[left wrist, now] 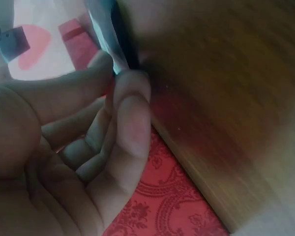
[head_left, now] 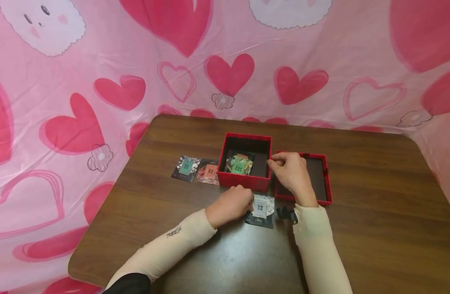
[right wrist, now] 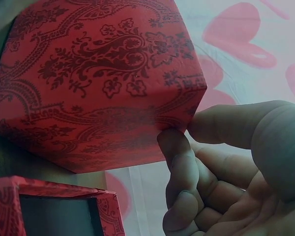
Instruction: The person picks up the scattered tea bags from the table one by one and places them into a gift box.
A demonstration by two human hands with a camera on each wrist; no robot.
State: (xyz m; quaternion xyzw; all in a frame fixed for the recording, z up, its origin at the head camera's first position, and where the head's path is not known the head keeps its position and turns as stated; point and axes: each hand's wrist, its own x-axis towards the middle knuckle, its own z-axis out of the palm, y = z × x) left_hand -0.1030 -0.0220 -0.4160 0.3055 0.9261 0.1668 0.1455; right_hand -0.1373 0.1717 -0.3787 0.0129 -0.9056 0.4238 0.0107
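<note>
An open red box (head_left: 243, 181) with a dark inside and a dark red floral pattern outside stands in the middle of the wooden table. Inside it lies a green-labelled sachet (head_left: 240, 164). My right hand (head_left: 291, 174) pinches the box's right rim near a corner, thumb and forefinger at the edge in the right wrist view. In front of the box, my left hand (head_left: 230, 206) pinches the left edge of a white and black sachet (head_left: 260, 210). That sachet (left wrist: 107, 29) shows edge-on between thumb and forefinger in the left wrist view.
Left of the box lie a teal-labelled sachet (head_left: 186, 168) and a red-labelled sachet (head_left: 208, 171), the latter right against the box. To the right sits the red lid (head_left: 328, 188), its dark inside facing up. Behind the table (head_left: 386, 183) hangs a pink heart-patterned cloth (head_left: 305, 45).
</note>
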